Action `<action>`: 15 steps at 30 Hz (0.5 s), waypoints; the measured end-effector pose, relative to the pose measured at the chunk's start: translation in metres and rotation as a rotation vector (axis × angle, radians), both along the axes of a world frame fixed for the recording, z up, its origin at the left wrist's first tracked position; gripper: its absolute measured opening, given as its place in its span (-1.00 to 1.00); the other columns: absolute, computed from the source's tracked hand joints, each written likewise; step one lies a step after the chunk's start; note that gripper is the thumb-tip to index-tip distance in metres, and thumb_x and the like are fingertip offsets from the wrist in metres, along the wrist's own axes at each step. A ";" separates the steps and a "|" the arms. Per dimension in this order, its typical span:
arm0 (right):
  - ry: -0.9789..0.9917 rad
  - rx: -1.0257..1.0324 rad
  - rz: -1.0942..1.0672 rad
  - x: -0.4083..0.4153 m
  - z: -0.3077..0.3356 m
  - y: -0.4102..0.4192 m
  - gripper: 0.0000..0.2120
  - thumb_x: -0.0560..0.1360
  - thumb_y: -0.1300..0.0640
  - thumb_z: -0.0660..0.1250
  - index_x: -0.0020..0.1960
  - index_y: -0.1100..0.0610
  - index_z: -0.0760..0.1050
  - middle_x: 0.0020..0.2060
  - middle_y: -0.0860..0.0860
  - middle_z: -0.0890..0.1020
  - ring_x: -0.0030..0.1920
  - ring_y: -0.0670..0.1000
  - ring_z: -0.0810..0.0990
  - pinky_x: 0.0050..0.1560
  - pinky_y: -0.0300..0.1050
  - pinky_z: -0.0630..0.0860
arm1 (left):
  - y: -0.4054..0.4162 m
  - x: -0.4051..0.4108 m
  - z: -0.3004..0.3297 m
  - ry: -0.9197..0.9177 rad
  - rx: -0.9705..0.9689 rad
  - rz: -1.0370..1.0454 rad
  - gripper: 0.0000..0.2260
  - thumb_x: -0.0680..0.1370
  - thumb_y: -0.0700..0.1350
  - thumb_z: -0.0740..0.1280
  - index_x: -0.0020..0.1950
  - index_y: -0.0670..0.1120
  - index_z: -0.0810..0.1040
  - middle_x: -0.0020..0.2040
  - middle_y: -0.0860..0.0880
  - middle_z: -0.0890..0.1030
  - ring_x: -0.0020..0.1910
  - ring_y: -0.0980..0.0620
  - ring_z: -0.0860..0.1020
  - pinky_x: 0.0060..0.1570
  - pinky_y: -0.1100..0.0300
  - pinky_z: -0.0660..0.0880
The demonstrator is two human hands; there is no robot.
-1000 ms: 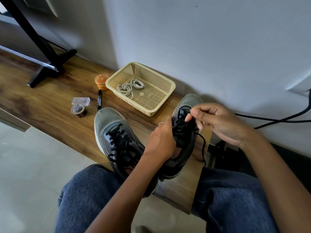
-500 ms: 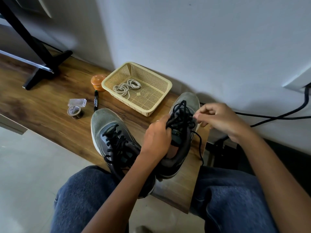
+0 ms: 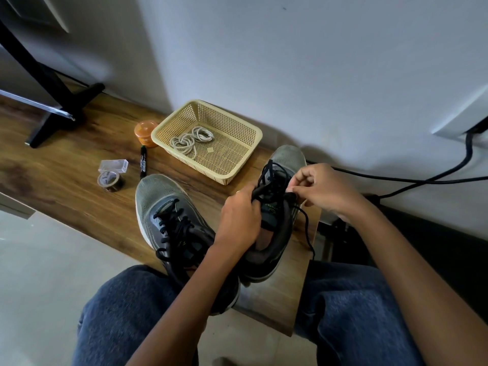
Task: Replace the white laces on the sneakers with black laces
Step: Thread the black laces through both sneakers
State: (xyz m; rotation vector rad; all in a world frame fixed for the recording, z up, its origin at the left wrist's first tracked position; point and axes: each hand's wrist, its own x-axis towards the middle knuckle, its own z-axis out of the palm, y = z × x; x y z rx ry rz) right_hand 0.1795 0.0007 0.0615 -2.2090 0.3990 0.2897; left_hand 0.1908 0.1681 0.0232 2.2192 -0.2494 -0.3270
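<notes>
The right-hand sneaker (image 3: 277, 207) was sat at the centre-right of the frame, toe pointing up toward the wall, resting on the wooden bench (image 3: 66, 186). A black lace (image 3: 274, 175) was already threaded through its eyelets, with one loose end trailing down the right side of the shoe toward the lower edge of the bench. The tongue and collar area was gripped by the left hand (image 3: 239, 220), fingers curled round it, a ring just visible on one finger. The lace near the top eyelets was pinched by the right hand (image 3: 322, 191), fingertips drawn together on it, though exactly which strand was being held couldn't be made out tbh.

Just to the left, touching or nearly touching the left forearm, the second sneaker (image 3: 169, 223) was laid on the bench, fully laced in black too, laces left loose and untied.

Higher up, in the middle of the frame, a beige mesh basket (image 3: 245, 154) was placed against the wall, and the white laces (image 3: 190, 141) were coiled inside its left half. Beside the basket's left corner an orange jar (image 3: 144, 133) was stood, with a black marker (image 3: 143, 165) laid just below it. Further left a roll of tape (image 3: 111, 179) and a clear plastic case (image 3: 113, 165) were seen together. A black stand (image 3: 55, 107) was parked in the upper left, and black cables (image 3: 422, 178) were run along the right. Blue jeans (image 3: 126, 307) filled the bottom.
</notes>
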 end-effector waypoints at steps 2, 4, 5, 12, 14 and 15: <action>-0.059 0.027 0.008 0.000 0.002 0.001 -0.82 0.53 0.19 0.35 -0.24 0.03 0.56 -0.31 -0.02 0.61 -0.23 -0.03 0.53 -0.12 0.00 0.51 | 0.000 0.000 0.000 -0.004 0.001 -0.002 -0.64 0.59 -0.25 0.14 0.34 -0.02 0.49 0.03 -0.08 0.63 -0.02 -0.08 0.57 0.00 0.08 0.49; -0.204 0.065 -0.038 -0.001 0.007 0.003 -0.79 0.59 0.09 0.26 -0.20 0.03 0.56 -0.30 -0.04 0.59 -0.25 -0.03 0.53 -0.15 -0.09 0.46 | -0.001 -0.001 0.001 -0.013 0.012 -0.010 -0.63 0.59 -0.26 0.14 0.36 -0.02 0.47 0.04 -0.09 0.63 0.01 -0.10 0.57 0.03 0.04 0.49; -0.287 0.097 -0.072 -0.002 0.011 0.004 -0.76 0.60 0.03 0.22 -0.18 0.06 0.56 -0.31 -0.02 0.57 -0.28 -0.02 0.50 -0.18 -0.10 0.43 | -0.001 -0.001 0.002 -0.018 0.020 -0.012 -0.63 0.59 -0.26 0.14 0.36 -0.03 0.46 0.05 -0.10 0.63 0.03 -0.11 0.57 0.06 0.02 0.49; -0.381 -0.267 0.141 0.006 0.005 0.033 -0.72 0.46 -0.16 0.35 -0.26 0.02 0.48 -0.34 -0.06 0.52 -0.23 -0.09 0.45 -0.25 -0.17 0.33 | 0.000 -0.003 0.003 -0.073 0.062 -0.039 -0.64 0.57 -0.25 0.17 0.36 -0.07 0.44 0.03 -0.19 0.62 0.02 -0.23 0.56 0.00 -0.09 0.48; -0.368 -0.348 0.163 0.011 0.001 0.038 -0.75 0.50 -0.05 0.35 -0.29 0.04 0.49 -0.36 -0.04 0.51 -0.12 -0.01 0.44 -0.16 -0.09 0.31 | 0.001 -0.003 0.004 -0.090 0.054 -0.054 -0.66 0.57 -0.24 0.18 0.34 -0.08 0.46 -0.02 -0.20 0.63 -0.02 -0.22 0.56 -0.03 -0.10 0.48; -0.383 -0.335 0.157 0.012 -0.001 0.039 -0.74 0.51 -0.02 0.34 -0.32 0.04 0.48 -0.37 -0.02 0.52 -0.13 0.02 0.46 -0.16 -0.06 0.35 | 0.002 -0.003 0.004 -0.097 0.059 -0.061 -0.67 0.57 -0.25 0.19 0.32 -0.09 0.47 -0.03 -0.20 0.63 -0.04 -0.23 0.56 -0.04 -0.10 0.48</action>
